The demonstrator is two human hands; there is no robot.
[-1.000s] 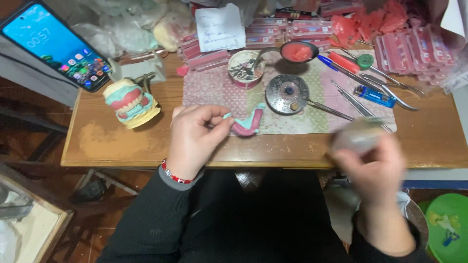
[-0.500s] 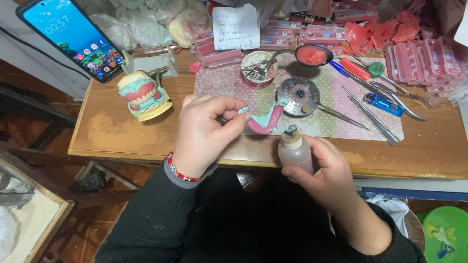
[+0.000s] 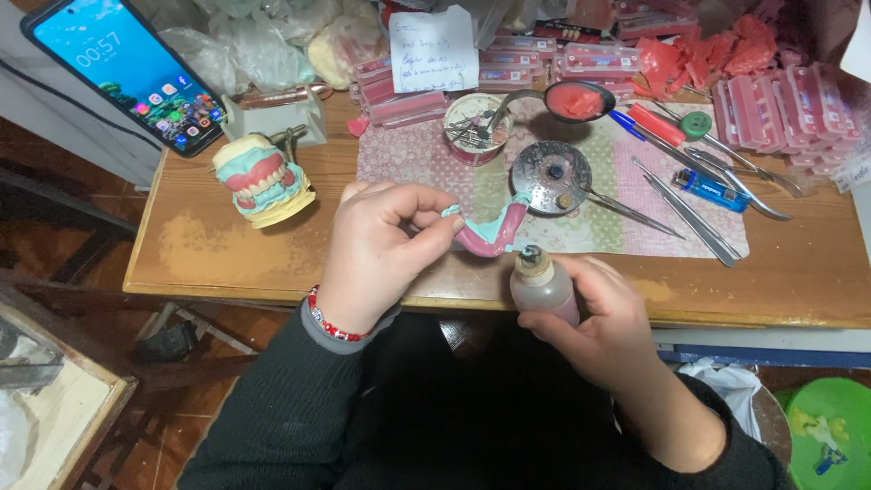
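Left hand [image 3: 376, 249] pinching a pink-and-teal denture base [image 3: 490, 233], right hand [image 3: 599, 318] gripping a small bottle [image 3: 542, 286] just below it, above the wooden surface [image 3: 209, 245]

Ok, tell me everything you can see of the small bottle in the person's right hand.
The small bottle is squat and rounded, of cloudy pinkish translucent plastic by the look of it, with a narrow brownish neck and a dark tip. It stands about upright, held off the table just in front of its near edge. The right hand wraps it from below and behind. Its tip sits right under the pink and teal denture base that the left hand pinches; whether they touch cannot be told.
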